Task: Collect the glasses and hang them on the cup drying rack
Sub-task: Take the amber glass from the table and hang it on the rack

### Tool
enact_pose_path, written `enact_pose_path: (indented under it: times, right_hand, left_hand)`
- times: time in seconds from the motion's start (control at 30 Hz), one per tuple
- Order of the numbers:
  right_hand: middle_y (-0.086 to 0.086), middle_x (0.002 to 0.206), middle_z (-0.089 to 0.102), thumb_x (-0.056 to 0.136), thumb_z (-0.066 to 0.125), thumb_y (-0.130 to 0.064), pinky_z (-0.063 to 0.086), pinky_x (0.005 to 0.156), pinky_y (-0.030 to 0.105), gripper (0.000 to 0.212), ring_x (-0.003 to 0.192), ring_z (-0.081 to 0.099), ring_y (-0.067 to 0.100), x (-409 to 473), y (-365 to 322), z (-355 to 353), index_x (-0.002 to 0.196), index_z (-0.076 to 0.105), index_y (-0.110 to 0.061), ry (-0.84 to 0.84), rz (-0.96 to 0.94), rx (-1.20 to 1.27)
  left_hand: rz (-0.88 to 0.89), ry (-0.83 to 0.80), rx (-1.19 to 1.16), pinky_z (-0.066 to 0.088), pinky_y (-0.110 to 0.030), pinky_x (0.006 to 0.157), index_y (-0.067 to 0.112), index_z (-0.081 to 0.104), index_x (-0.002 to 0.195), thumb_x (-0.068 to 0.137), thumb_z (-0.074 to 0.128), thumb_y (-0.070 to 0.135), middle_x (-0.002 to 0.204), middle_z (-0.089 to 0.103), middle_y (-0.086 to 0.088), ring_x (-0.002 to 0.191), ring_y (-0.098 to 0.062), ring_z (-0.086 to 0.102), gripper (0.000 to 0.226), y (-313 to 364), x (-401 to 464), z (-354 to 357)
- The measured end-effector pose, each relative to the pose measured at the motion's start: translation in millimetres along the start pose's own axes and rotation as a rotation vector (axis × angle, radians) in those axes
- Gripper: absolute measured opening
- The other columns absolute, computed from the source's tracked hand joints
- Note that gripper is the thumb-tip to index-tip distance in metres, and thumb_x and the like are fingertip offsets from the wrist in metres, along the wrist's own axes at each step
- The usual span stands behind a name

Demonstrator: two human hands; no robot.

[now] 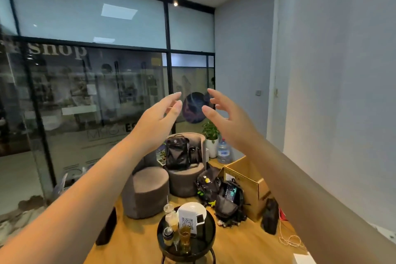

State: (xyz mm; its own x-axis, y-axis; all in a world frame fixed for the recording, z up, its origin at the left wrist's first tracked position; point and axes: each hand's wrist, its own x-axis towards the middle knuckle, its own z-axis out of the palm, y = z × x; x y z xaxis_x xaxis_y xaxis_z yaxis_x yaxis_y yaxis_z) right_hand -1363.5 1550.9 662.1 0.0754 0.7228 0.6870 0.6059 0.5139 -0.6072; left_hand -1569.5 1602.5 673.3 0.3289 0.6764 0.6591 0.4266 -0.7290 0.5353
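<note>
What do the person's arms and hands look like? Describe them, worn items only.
Both forearms are bare, with no sleeves in view. The left hand and right hand wear no gloves, and no rings, watch or bracelet show on either wrist.

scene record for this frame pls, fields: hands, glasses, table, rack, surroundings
hands: left hand and right hand raised in the air, fingers relaxed, holding nothing
glasses: amber glass and clear cup stand on the table, untouched
table: round black side table, also bears a QR card and a small jar
rack: none in view
surroundings: grey stools, black backpack, cardboard box, water bottle
</note>
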Motion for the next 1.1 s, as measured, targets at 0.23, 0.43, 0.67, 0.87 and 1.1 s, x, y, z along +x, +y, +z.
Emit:
enact_pose_path:
  times: [0.23, 0.43, 0.67, 0.87, 1.1]
  right_hand:
    - [-0.008, 0.155, 0.049, 0.102, 0.053, -0.052, 0.038, 0.096, 0.026, 0.058, 0.135, 0.047, 0.007, 101, 124, 16, 0.157, 0.038, -0.040, -0.053, 0.037, 0.014]
    - [-0.011, 0.156, 0.047, 0.101, 0.052, -0.056, 0.038, 0.100, 0.029, 0.058, 0.132, 0.044, 0.003, 185, 221, 42, 0.156, 0.036, -0.044, -0.102, 0.070, 0.039]
    - [-0.018, 0.149, 0.049, 0.102, 0.053, -0.051, 0.036, 0.093, 0.010, 0.056, 0.133, 0.045, 0.000, 236, 325, 106, 0.156, 0.039, -0.042, -0.151, 0.162, 0.114]
    - [-0.015, 0.148, 0.055, 0.102, 0.052, -0.054, 0.043, 0.105, 0.028, 0.048, 0.135, 0.050, 0.005, 248, 422, 181, 0.149, 0.043, -0.052, -0.224, 0.274, 0.097]
    - [-0.011, 0.153, 0.051, 0.104, 0.052, -0.050, 0.039, 0.097, 0.018, 0.055, 0.136, 0.048, 0.006, 237, 543, 260, 0.157, 0.038, -0.041, -0.314, 0.464, 0.049]
  left_hand:
    - [-0.057, -0.011, -0.030, 0.034, -0.027, 0.112, 0.036, 0.043, 0.154, 0.107, 0.040, 0.049, 0.150, 0.051, 0.015, 0.134, 0.001, 0.044, 0.048, -82, 107, 75]
    - [-0.124, -0.005, -0.018, 0.036, -0.025, 0.108, 0.034, 0.044, 0.153, 0.107, 0.042, 0.045, 0.133, 0.056, 0.018, 0.124, 0.002, 0.051, 0.048, -150, 186, 129]
    - [-0.155, -0.038, -0.052, 0.042, -0.027, 0.107, 0.034, 0.044, 0.153, 0.105, 0.047, 0.045, 0.139, 0.058, 0.012, 0.125, 0.003, 0.053, 0.049, -260, 240, 189]
    - [-0.216, -0.150, -0.104, 0.045, -0.028, 0.108, 0.035, 0.046, 0.151, 0.104, 0.050, 0.046, 0.142, 0.058, 0.012, 0.128, -0.001, 0.053, 0.049, -386, 258, 253]
    - [-0.389, -0.246, -0.115, 0.045, -0.030, 0.107, 0.036, 0.045, 0.152, 0.104, 0.048, 0.046, 0.137, 0.059, 0.016, 0.124, 0.005, 0.053, 0.049, -529, 249, 328]
